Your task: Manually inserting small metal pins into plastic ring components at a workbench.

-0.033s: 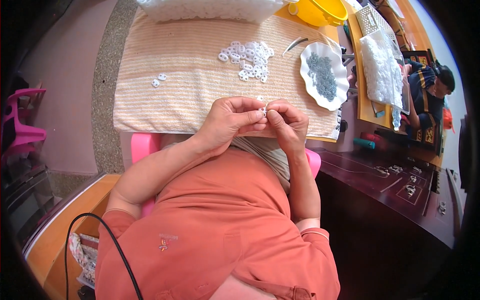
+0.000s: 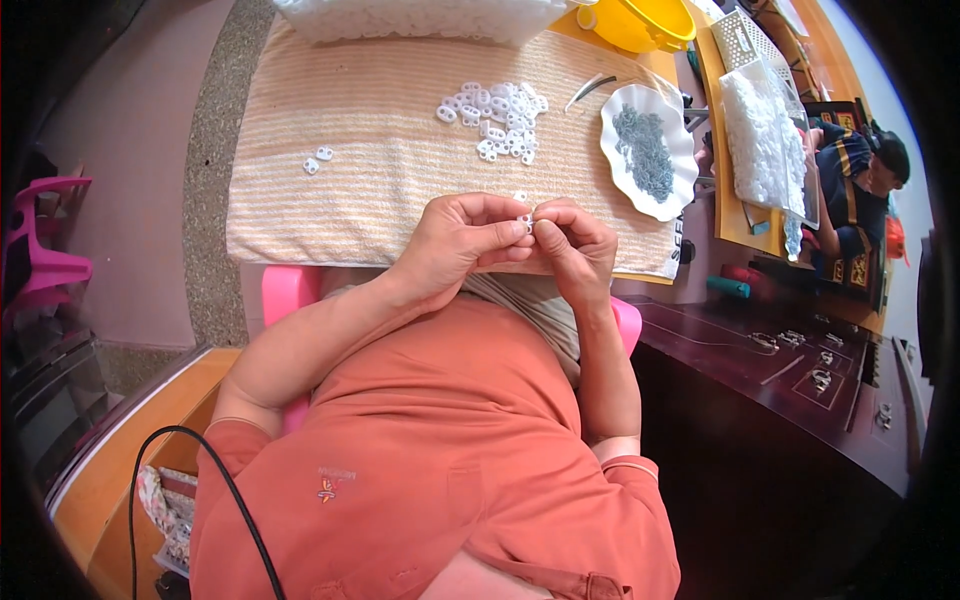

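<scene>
Over the near edge of the striped towel, my left hand (image 2: 455, 240) pinches a small white plastic piece (image 2: 525, 226) between thumb and fingers. My right hand (image 2: 578, 245) meets it from the other side, thumb and forefinger closed at the piece's edge. Whatever is between those right fingertips is too small to make out. Just beyond the fingertips another white piece (image 2: 520, 197) lies on the towel. A pile of white two-holed plastic pieces (image 2: 508, 115) is farther off, and two more pieces (image 2: 318, 160) lie to the left. A scalloped white dish (image 2: 672, 205) at right holds many tiny grey parts (image 2: 645, 150).
A clear bin of white pieces (image 2: 420, 20) stands at the towel's far edge, beside a yellow basin (image 2: 640, 25). Thin curved tools (image 2: 590, 90) lie near the dish. Another person (image 2: 855, 185) sits at right, by a tray of white parts (image 2: 765, 140).
</scene>
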### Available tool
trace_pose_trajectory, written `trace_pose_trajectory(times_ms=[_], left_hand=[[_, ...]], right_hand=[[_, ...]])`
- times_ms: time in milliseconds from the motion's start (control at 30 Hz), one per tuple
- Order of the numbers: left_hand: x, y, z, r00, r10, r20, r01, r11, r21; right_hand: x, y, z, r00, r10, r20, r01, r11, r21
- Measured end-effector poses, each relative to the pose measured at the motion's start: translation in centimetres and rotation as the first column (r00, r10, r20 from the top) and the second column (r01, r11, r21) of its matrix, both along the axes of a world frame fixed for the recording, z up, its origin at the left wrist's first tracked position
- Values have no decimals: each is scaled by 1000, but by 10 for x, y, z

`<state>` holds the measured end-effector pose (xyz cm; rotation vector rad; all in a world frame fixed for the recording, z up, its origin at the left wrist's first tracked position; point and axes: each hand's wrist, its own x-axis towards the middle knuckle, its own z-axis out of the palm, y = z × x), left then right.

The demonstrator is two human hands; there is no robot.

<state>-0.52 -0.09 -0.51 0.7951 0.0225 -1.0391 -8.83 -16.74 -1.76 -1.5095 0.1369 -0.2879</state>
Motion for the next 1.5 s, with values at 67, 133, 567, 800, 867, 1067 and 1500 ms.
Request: trace_pose_trajectory(times_ms=[67,133,567,800,867,1067,1500], left_hand=[[0,0,0,1000,-3,1,3,1000,5],[0,0,-1,1000,-4,2,4,1000,10],[-2,-1,0,999,17,50,-18,1000,17],[-1,-1,2,999,11,32,-12,1000,18],[0,0,0,1000,5,27,-6,1000,14],[-1,0,-1,999,7,37,-8,1000,13],[-2,1,-1,996,-10,88,10,1000,10]], right_hand=[[0,0,1,1000,-2,12,2,1000,-25],[0,0,1,1000,6,11,-6,999,-33],[0,-3,1,999,32,-38,-27,994,109],[-2,-7,-3,994,28,-103,-5,977,211],[-2,-7,-2,991,25,-129,2,980,201],[2,-8,-2,998,64,-7,-64,993,96],[0,-8,4,995,93,-34,-89,990,107]])
